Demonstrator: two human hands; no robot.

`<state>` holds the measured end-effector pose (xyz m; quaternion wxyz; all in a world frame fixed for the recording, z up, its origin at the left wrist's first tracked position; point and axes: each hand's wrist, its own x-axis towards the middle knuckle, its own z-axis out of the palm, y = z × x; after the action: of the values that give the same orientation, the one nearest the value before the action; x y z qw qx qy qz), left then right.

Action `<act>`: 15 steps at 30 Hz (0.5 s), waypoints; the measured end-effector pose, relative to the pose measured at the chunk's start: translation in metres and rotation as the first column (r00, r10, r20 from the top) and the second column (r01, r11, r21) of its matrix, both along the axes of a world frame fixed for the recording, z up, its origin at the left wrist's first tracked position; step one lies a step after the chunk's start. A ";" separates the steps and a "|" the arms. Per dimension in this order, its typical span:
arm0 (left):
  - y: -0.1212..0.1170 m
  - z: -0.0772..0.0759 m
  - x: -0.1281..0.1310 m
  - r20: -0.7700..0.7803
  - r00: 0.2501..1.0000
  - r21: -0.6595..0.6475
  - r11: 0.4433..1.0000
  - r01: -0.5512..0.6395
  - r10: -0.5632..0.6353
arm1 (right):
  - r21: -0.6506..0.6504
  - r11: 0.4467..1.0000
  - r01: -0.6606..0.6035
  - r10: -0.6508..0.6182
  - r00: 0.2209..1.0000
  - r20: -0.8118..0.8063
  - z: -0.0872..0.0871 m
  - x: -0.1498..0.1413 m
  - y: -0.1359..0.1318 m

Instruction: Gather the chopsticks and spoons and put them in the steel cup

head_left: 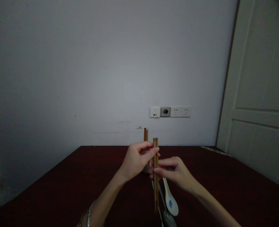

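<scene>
A pair of wooden chopsticks (156, 189) stands upright between my two hands. My left hand (140, 156) pinches them near the top end, thumb in front. Lower down, my right hand (171, 170) grips the same pair from the right side. Behind my left hand, more chopsticks (145, 134) rise from a container (146, 169) that is mostly hidden by my fingers. On the table below lie a white soup spoon (170, 201) with a blue pattern, a metal spoon (169, 219) and another thin metal utensil (160, 217) whose end is out of view.
The dark red table (82, 176) reaches back to a pale wall (94, 78) with sockets and switches (180, 112). A thin flat strip (215, 151) lies at the table's far right edge. A light panelled door (259, 94) stands on the right.
</scene>
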<state>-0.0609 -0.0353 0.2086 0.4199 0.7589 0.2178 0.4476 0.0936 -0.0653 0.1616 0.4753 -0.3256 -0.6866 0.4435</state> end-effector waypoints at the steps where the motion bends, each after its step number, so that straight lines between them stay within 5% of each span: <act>1: 0.000 0.000 0.000 -0.002 1.000 0.005 1.000 -0.005 0.005 | 0.000 1.000 -0.006 0.006 1.000 0.000 0.000 0.000 0.000; 15: 0.008 -0.005 0.003 0.036 0.999 0.011 0.999 -0.040 0.039 | -0.003 1.000 -0.008 0.008 0.999 0.043 -0.001 0.000 0.002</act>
<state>-0.0579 -0.0276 0.2035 0.4102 0.7488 0.2224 0.4707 0.0935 -0.0637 0.1610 0.4582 -0.3331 -0.6973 0.4391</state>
